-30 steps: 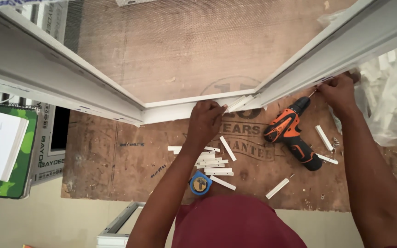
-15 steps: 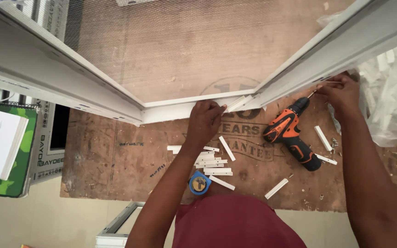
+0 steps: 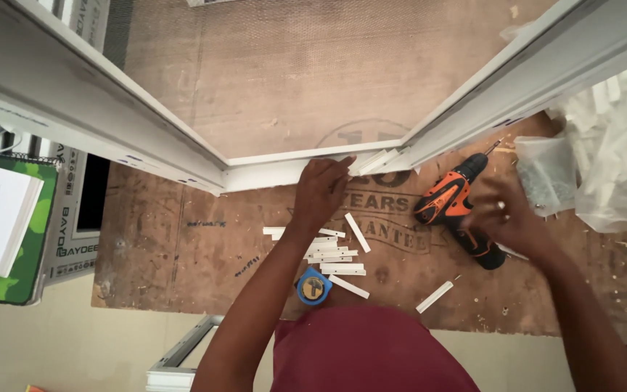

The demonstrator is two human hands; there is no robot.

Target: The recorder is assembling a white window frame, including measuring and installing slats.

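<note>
The left hand [image 3: 321,190] rests with its fingers pressed on the white frame [image 3: 270,170], holding it down. The right hand [image 3: 506,218], blurred, hovers over the orange drill [image 3: 453,205]; whether it grips cannot be told. A clear bag [image 3: 546,170] nearby holds small screws.

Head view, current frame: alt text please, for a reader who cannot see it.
Seen from above, a person's left hand presses on a white frame lying on a plywood board, while the blurred right hand hovers over an orange cordless drill. Short white strips and a blue tape measure lie nearby.
</note>
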